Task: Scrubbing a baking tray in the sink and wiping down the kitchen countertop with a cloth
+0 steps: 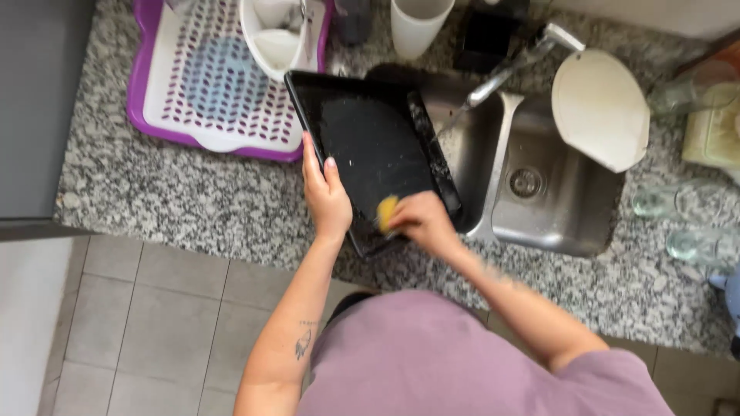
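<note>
A black rectangular baking tray (370, 142) lies tilted over the left edge of the steel sink (539, 212). My left hand (324, 192) grips the tray's left rim, fingers laid along the edge. My right hand (420, 219) is closed on a yellow sponge (386, 209) and presses it against the tray's near corner. White flecks of foam dot the tray's dark surface.
A purple and white dish drainer (208, 92) with a white cup stands at the back left on the granite counter (193, 200). A white cutting board (601, 108) leans over the sink by the tap (501, 77). Clear glasses (678, 200) lie at the right. A white tumbler (416, 23) stands behind.
</note>
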